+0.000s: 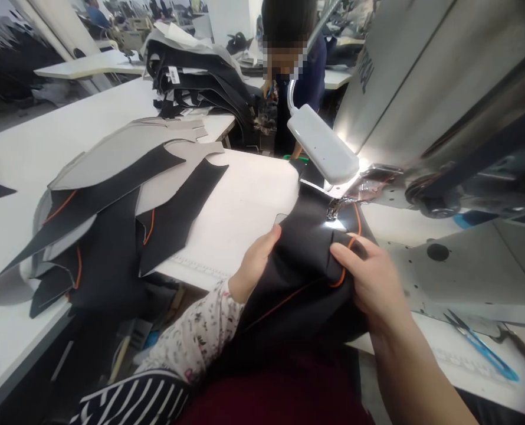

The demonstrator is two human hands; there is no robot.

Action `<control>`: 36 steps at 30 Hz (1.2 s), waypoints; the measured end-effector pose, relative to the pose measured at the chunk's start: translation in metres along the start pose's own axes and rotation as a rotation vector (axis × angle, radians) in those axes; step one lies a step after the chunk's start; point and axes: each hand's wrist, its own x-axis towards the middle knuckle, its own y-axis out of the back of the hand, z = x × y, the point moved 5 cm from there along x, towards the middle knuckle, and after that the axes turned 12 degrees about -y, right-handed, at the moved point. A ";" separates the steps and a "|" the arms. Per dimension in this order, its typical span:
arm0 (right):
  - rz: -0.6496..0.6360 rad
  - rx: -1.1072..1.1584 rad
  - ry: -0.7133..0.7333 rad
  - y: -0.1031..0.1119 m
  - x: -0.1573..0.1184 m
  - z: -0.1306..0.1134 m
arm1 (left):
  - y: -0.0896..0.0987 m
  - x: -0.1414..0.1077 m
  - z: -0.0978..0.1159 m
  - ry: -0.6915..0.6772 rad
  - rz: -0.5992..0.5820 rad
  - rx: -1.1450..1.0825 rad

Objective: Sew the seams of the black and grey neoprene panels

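Observation:
Black fabric (298,254) with orange piping lies under the needle area of a sewing machine (333,209) and hangs over the table's near edge. My right hand (373,271) pinches the fabric beside the curved piping, just in front of the presser foot, thumb on top. My left hand (258,260) is at the fabric's left edge, thumb up, its other fingers hidden by the cloth. A small white lamp (324,144) lights the stitching spot from above.
Cut black and grey pieces (112,236) with orange piping lie on the white table (19,141) at left. Behind them is a tall fabric stack (192,71). A person (304,71) is beyond the machine. Blue thread snips (488,351) lie at right.

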 end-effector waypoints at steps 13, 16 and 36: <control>0.261 -0.474 0.166 0.006 0.011 -0.008 | -0.046 0.018 0.035 -0.803 -0.205 0.809; 0.441 -0.486 0.212 0.016 -0.002 -0.008 | -0.043 0.030 0.030 -0.814 -0.163 0.779; 0.497 -0.450 0.361 0.023 0.009 -0.010 | -0.054 0.024 0.038 -0.811 -0.036 0.802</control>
